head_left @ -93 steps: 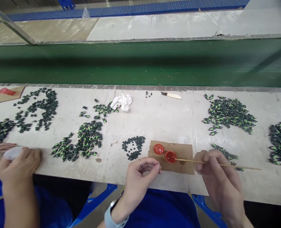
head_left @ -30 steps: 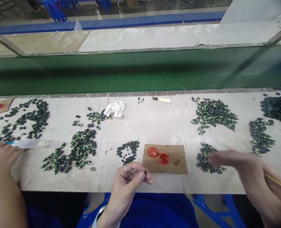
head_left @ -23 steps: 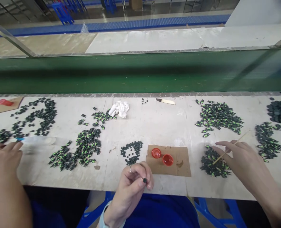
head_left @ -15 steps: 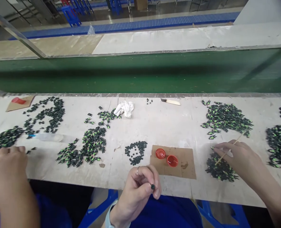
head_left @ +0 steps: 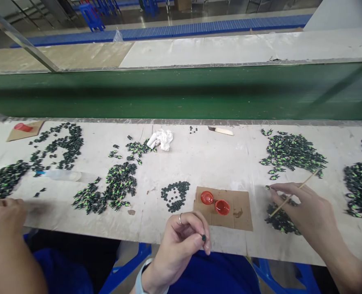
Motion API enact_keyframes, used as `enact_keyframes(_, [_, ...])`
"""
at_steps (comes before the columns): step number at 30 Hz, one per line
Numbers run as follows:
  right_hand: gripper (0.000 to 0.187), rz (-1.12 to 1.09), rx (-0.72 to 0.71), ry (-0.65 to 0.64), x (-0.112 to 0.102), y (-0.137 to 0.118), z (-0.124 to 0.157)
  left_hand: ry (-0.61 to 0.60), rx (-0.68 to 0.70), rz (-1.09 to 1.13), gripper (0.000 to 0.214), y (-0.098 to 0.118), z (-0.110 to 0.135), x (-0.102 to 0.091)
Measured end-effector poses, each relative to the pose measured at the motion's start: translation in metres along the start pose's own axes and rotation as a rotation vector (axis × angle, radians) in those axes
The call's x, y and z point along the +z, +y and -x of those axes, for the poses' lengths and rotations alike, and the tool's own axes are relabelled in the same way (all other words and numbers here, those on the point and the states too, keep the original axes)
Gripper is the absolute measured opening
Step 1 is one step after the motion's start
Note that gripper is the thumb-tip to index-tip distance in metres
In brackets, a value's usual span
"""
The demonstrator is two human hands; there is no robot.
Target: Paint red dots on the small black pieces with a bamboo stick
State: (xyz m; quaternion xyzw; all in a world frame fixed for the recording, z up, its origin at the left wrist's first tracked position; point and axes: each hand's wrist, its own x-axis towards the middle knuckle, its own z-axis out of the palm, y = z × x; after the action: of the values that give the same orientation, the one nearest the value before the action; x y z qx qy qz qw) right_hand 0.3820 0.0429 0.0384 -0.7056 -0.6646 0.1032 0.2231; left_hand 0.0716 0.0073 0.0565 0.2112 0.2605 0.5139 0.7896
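Note:
My left hand (head_left: pixel 184 241), wearing a ring and a pale wristband, is closed near the table's front edge. A small dark green disc-like piece (head_left: pixel 203 237) is pinched between its thumb and finger. At the right, my right hand (head_left: pixel 306 212) is closed over a pile of dark green pieces (head_left: pixel 280 222). It grips a thin wooden stick (head_left: pixel 294 194) that slants down toward this pile, and its fingertips also pinch a small dark piece (head_left: pixel 267 187). Between my hands, two small red cups (head_left: pixel 222 207) holding liquid sit on a cardboard sheet (head_left: pixel 244 218).
Small round dark pieces (head_left: pixel 185 198) lie left of the cardboard. Larger green-and-black piles (head_left: pixel 291 151) spread to the right and left. Crumpled white tissue (head_left: pixel 161 140) and a brush (head_left: pixel 220 131) lie farther back. Another person's hand (head_left: pixel 5 216) rests at far left, near a clear tool (head_left: pixel 61 175).
My right hand has shifted left with the stick and the small piece. My left hand has moved slightly right, still pinching its piece. The other person's hand has moved left and down.

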Motion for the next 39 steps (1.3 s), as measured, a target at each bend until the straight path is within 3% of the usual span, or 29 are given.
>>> enact_keyframes(3, [0.002,-0.344,-0.052,-0.025,-0.007,-0.046,0.012,0.021,-0.034,-0.02,0.011,0.001,0.0,0.006])
enact_keyframes(7, [0.005,-0.715,-0.176,-0.172,-0.016,-0.104,0.027,0.033,-0.103,-0.043,0.009,0.002,0.003,0.016])
enact_keyframes(10, [0.01,-0.844,-0.201,-0.238,-0.021,-0.125,0.032,0.045,-0.183,-0.039,0.012,0.004,0.008,0.023])
enact_keyframes(15, [0.016,-0.878,-0.258,-0.262,-0.024,-0.127,0.034,0.09,-0.277,0.013,0.017,0.004,0.014,0.03])
enact_keyframes(25, [0.014,-0.842,-0.262,-0.278,-0.024,-0.127,0.032,0.16,-0.278,-0.079,0.021,0.004,0.011,0.03])
enact_keyframes(28, [0.029,-0.79,-0.363,-0.408,-0.032,-0.118,0.033,0.176,-0.32,-0.09,0.023,0.006,0.011,0.033])
enact_keyframes(31, [0.042,-0.601,-0.528,-0.55,-0.04,-0.108,0.033,0.209,-0.382,-0.067,0.029,0.009,0.011,0.037])
enact_keyframes(34, [0.038,-0.522,-0.624,-0.531,-0.041,-0.106,0.03,0.217,-0.418,-0.06,0.031,0.01,0.01,0.038])
enact_keyframes(39, [0.035,-0.551,-0.633,-0.413,-0.032,-0.108,0.027,0.164,-0.438,-0.092,0.029,0.012,0.005,0.036])
